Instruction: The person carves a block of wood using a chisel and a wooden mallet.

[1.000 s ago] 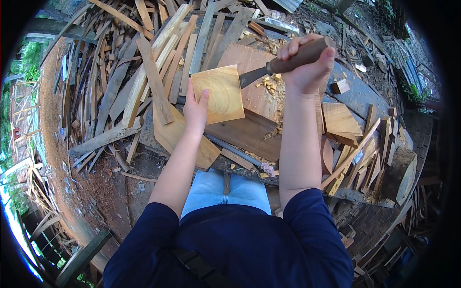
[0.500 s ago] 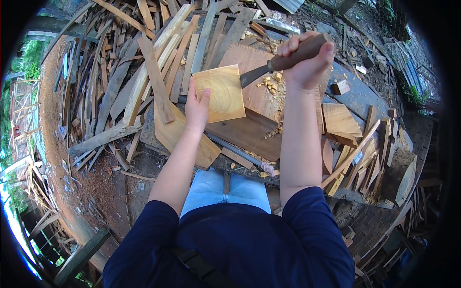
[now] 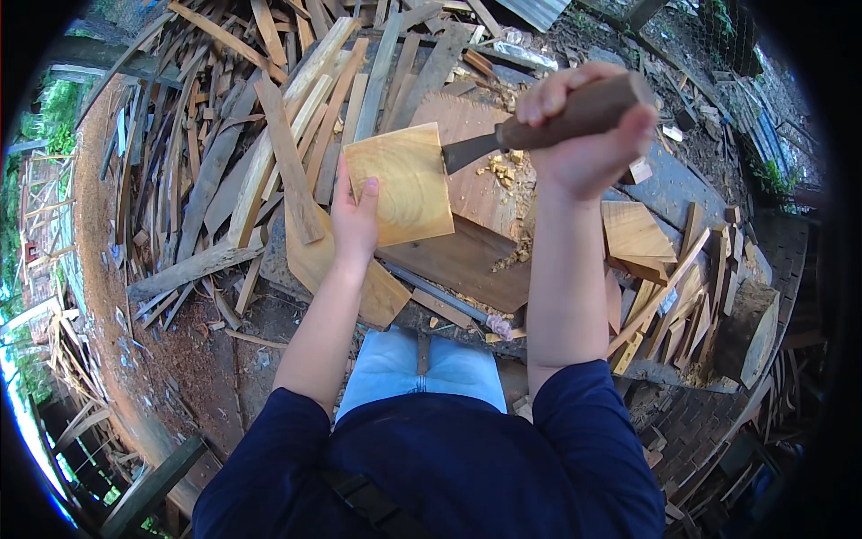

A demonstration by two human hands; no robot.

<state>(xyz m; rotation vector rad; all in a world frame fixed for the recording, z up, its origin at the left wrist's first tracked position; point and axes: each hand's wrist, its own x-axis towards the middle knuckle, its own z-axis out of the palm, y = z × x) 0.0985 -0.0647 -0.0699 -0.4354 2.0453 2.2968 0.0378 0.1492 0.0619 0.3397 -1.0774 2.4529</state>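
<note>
Scrap timber (image 3: 215,171) crowds the upper left of the frame, and a reddish board (image 3: 476,112) strewn with wood chips (image 3: 505,171) lies near the centre. Just left of centre we hold a squarish pale wood piece (image 3: 404,189) in our left hand (image 3: 356,220), thumb pressed on its face, the other fingers at its left edge and partly hidden. Upper right of centre, our right hand (image 3: 575,148) wraps its fingers around the thick handle (image 3: 584,108) of a blade (image 3: 471,151) whose tip meets the piece's right edge in view; we cannot tell whether they touch. We judge this as positioning the blade for trimming; the next move calls for a steady piece and left fingers clear of the cut.
</note>
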